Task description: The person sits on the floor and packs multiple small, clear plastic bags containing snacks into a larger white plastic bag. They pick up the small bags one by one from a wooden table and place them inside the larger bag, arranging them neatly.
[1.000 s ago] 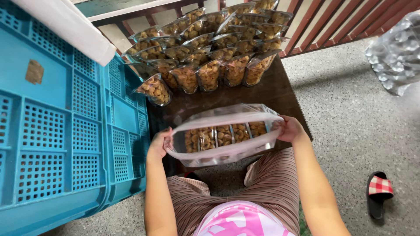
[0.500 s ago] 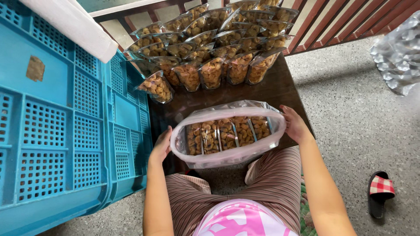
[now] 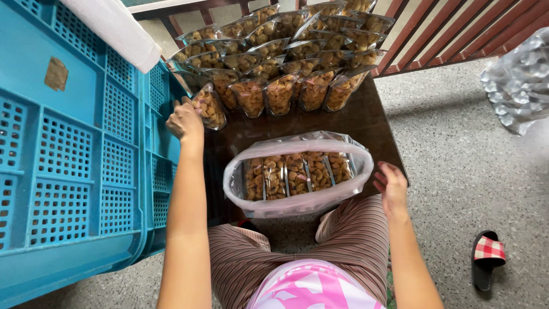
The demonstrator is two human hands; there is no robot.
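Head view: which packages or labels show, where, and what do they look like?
Snack pouches: clear, brown pieces inside, upright in rows at the table's far end; left hand at the leftmost pouch.
Large clear bag: open on the table's near edge, four pouches upright inside; right hand beside it.
Brown label: squarish patch on the blue crate, left.

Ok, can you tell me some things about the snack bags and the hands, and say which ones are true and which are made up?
1. The left hand reaches a small snack pouch at the row's left end. True.
2. The big clear bag is empty. False: packed pouches stand inside.
3. The right hand grips the big bag. False: it is open, beside it.
4. A blue crate stands at the left. True.
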